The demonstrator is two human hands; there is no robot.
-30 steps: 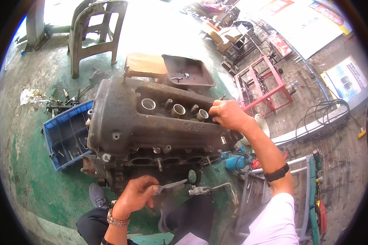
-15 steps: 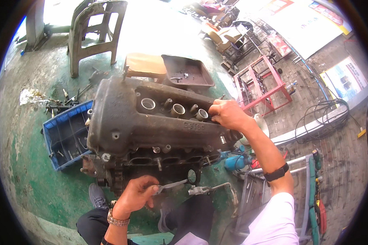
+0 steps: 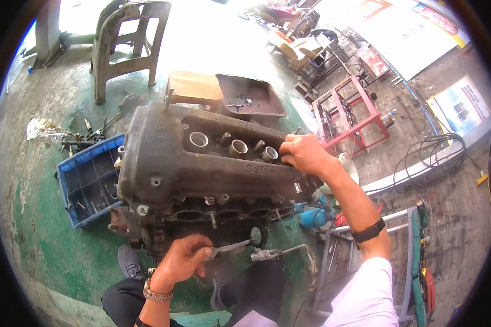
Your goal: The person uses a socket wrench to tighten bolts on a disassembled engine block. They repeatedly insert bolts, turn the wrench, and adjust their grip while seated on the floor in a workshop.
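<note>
A grimy engine with a dark valve cover stands in front of me. My right hand reaches over its right end, fingers curled down into the cover's recess beside the rightmost visible plug hole. Whatever those fingertips grip is hidden. Below the engine's near side, my left hand pinches a slim grey bar between thumb and fingers. The bar's far end reaches a dark ring-shaped part low on the engine; whether they join I cannot tell. Ports and studs line the near side of the head.
A blue divided parts bin lies left of the engine. Behind are a cardboard box, a dark tray and a plastic stool. To the right stand a red frame, a blue tool and a metal-framed cart.
</note>
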